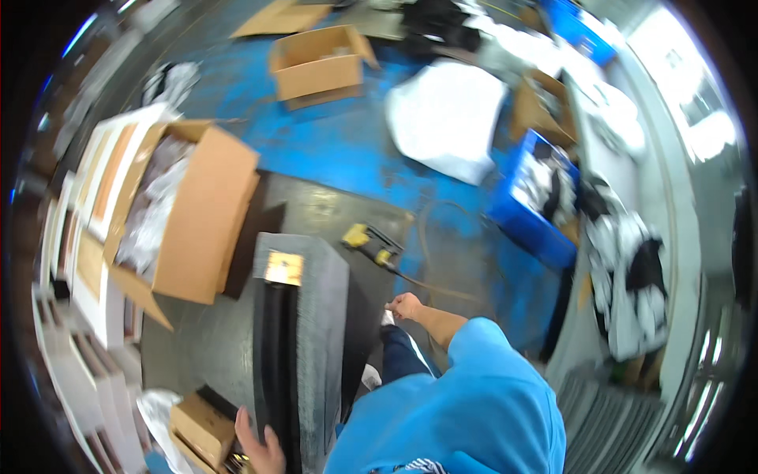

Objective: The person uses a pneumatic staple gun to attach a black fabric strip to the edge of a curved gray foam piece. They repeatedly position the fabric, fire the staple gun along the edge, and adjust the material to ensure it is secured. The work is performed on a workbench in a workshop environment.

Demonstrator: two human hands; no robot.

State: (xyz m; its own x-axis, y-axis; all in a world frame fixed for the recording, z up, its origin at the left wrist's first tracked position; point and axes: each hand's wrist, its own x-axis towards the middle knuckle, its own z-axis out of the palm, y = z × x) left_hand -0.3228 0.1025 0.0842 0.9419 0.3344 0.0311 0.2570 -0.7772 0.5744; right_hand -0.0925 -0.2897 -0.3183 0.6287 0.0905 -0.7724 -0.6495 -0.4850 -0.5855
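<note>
Lying lengthwise on the dark table is a long grey felt-like piece with a black channel along its side. A gold metal plate sits at its far end. My left hand is beside the near end, fingers apart, over a small open cardboard box with shiny gold-coloured pieces. My right hand is off the table's right side with its fingers closed; whether something small is in them is hidden. Farther off, a yellow and black pneumatic stapler or nailer lies on the table, apart from both hands.
A large open carton with clear plastic wrap stands at the left, by stacked white panels. The tool's hose trails over the right edge. Beyond are a blue bin, a white sack and another carton on the floor.
</note>
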